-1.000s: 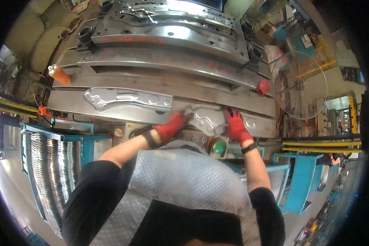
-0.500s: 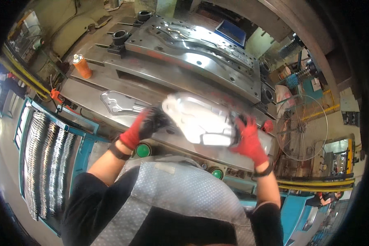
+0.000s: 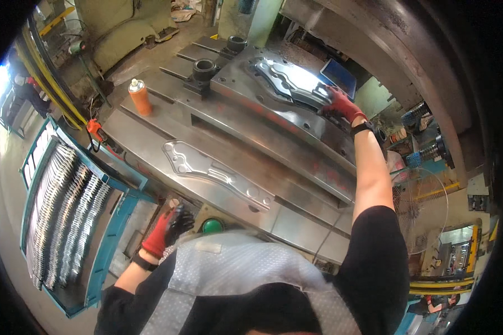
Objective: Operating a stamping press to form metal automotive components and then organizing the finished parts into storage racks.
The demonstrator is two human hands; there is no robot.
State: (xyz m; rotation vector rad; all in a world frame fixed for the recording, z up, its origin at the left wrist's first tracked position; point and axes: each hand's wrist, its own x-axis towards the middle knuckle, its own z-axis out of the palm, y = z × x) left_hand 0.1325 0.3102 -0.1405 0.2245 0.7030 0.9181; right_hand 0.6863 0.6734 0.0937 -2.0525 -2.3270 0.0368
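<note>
A shiny stamped metal panel [image 3: 296,84] lies on the far steel die [image 3: 246,92]. My right hand [image 3: 341,104], in a red glove with dark fingers, reaches out and grips the panel's right end; its fingertips are partly hidden. Close to my body, my left hand [image 3: 170,226] in a matching glove holds nothing, its fingers loosely bent and apart. Beside it sits a round green button [image 3: 212,226]. A second stamped metal panel [image 3: 207,167] rests flat on the near steel bed, beyond the left hand.
An orange spray can [image 3: 140,99] stands at the bed's left. A blue rack [image 3: 109,245] of stacked metal parts is at the left. Dark guide bushings [image 3: 204,70] rise beside the die. A blue tray [image 3: 339,76] lies behind it. At the right is a wire fan [image 3: 422,209].
The panel held between both hands has gone onto the far die, with my right hand following it. My left hand has let go and drawn back toward my body. The view has shifted.
</note>
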